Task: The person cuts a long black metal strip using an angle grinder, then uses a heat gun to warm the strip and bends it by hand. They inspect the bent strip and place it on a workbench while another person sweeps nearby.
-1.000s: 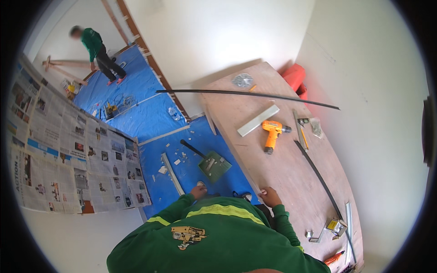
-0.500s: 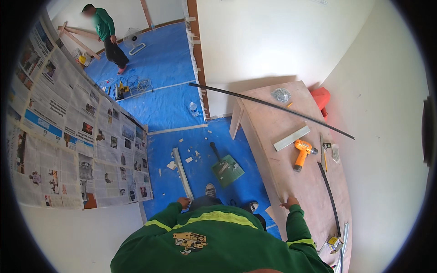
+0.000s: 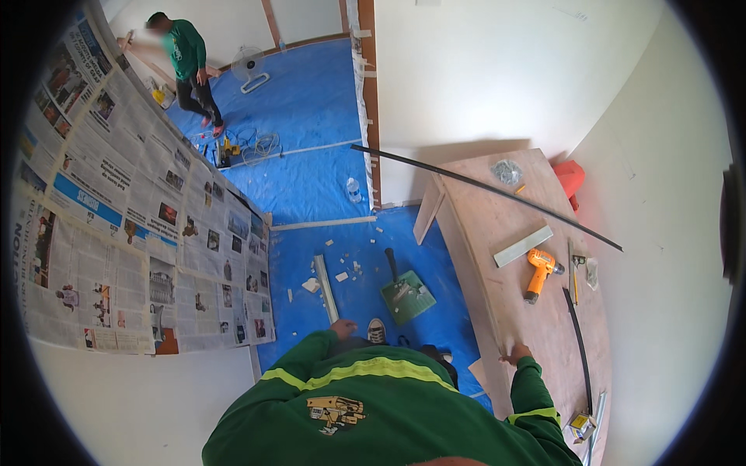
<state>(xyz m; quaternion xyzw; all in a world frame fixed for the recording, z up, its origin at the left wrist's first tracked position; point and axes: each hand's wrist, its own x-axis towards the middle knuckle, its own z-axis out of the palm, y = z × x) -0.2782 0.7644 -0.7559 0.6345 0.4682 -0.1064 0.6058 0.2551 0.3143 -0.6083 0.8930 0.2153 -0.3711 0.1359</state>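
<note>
My left hand (image 3: 343, 329) hangs beside my body, near a pale strip (image 3: 325, 289) on the floor; its fingers are too small to read. My right hand (image 3: 514, 352), fingers apart, is at the edge of the plywood bench (image 3: 521, 326). On the bench lie an orange drill (image 3: 542, 273), a pale short board (image 3: 522, 245), a long black strip (image 3: 487, 186), a bag of small pieces (image 3: 507, 172), a shorter black strip (image 3: 576, 334) and a small box (image 3: 581, 427). A green dustpan (image 3: 408, 301) with debris sits on the floor.
A newspaper-covered panel (image 3: 155, 233) stands left, white walls (image 3: 497, 78) beyond and right. A person (image 3: 189, 54) in green stands in the adjoining space on blue sheeting (image 3: 303, 93), near tools, cables (image 3: 256, 144) and a fan (image 3: 249, 66). A bottle (image 3: 353, 190) is near the threshold.
The view has swung, shifting bench, doorway and floor rightward in the picture. The person beyond has taken steps. My right hand's fingers have spread more at the bench edge.
</note>
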